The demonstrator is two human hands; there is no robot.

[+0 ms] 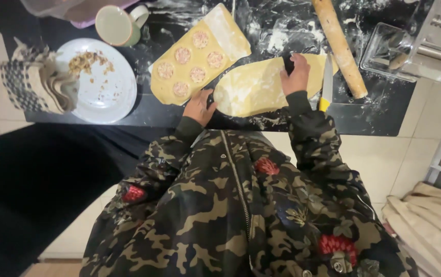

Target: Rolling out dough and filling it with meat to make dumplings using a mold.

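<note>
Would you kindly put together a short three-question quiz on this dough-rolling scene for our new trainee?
1. True or false: the left hand and right hand both rest on the plain dough sheet.
2. How many rounds of filling sit on the other dough sheet?
3. Which lies just right of the right hand: A) the cup, B) the yellow-handled knife, C) the white plate?

Key: 1. True. 2. Six. 3. B; the rolling pin lies beyond it.
</note>
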